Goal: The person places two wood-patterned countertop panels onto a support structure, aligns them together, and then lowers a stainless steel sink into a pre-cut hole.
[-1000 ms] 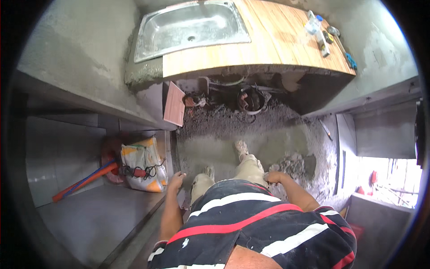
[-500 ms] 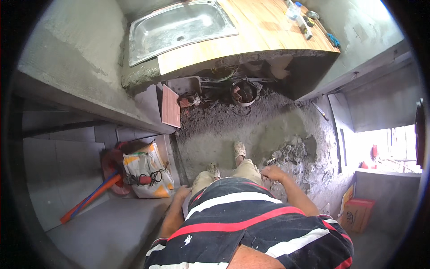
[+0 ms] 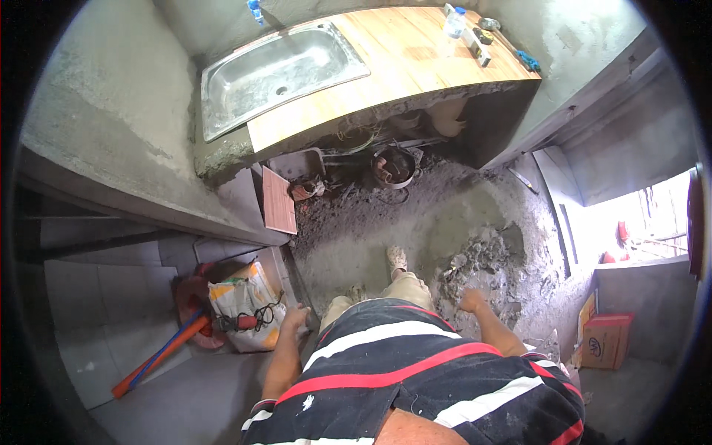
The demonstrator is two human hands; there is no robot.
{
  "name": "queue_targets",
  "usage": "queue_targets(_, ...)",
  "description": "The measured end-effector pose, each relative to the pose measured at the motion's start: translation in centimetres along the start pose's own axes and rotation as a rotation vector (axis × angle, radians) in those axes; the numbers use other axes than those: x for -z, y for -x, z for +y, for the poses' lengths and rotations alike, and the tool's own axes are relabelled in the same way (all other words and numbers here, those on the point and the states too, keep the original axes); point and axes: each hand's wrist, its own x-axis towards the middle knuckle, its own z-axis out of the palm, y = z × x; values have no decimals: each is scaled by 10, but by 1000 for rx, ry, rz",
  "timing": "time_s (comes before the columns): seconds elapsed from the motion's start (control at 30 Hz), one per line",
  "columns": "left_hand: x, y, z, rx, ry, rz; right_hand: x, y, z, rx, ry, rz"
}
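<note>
Where my distant feed reaches 8 o'clock from its centre, a long orange-and-blue tube (image 3: 162, 356) slants up toward a white-and-orange sack (image 3: 241, 295) with a dark cord (image 3: 271, 311) over it. The sack looks bulky; I judge it limp-skinned and, if full, heavy, so I would grip it low with both hands, not by one corner. At 7 o'clock my left hand (image 3: 295, 319) hangs just beside it; I see nothing in it, but cannot tell how far its fingers spread. Just past 12 o'clock runs the wood-grained counter (image 3: 400, 59), with a round pail (image 3: 403, 182) below its front edge at 1 o'clock. My right hand (image 3: 470, 300), at 4 o'clock, appears empty, its finger spread unclear. Just beyond it, between 3 and 4 o'clock, lies a lumpy grey mortar heap (image 3: 483, 259). It looks wet, dense and slippery, without a firm handhold; I would scoop from beneath its edge. Farther right, at 4 o'clock, stands a reddish carton (image 3: 602, 343).
</note>
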Motion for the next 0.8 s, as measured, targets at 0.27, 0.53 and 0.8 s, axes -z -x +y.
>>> queue_targets(0.27,-32,-1,-15,4,-95,-116,-20,-10,-30,11,-537,122)
queue_targets(0.53,-39,18,-26,-26,-24,-33,-16,1,-30,-6,-739,-24)
queue_targets(0.8,-28,40,3,44,-15,-61,-52,5,-23,-82,-689,90)
